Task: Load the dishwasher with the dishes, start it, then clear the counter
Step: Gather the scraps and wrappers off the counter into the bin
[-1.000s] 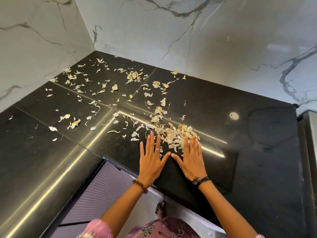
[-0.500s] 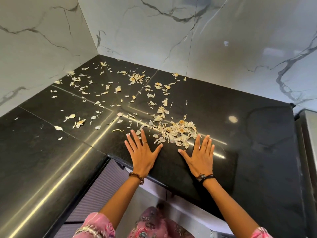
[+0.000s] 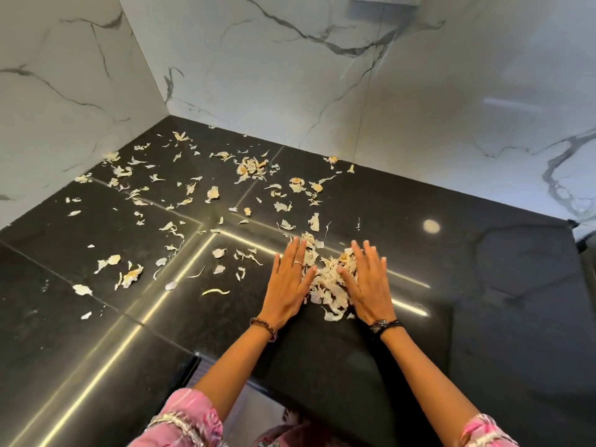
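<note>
Two hands are lying flat on the black counter (image 3: 483, 285), fingers straight and pointing away toward the wall. The left hand (image 3: 288, 282) and right hand (image 3: 367, 282) are flanking one pile of peels (image 3: 330, 285), touching its sides. Dozens of loose scraps (image 3: 180, 201), too many to count, are lying scattered toward the corner.

Home kitchen, by the look of it. Black polished stone counter (image 3: 483, 285) in a corner, white marble-look wall panels (image 3: 290, 75) at 12 and 10 o'clock. Dry peel scraps (image 3: 251, 167) strewn approx. center to 10 o'clock.
</note>
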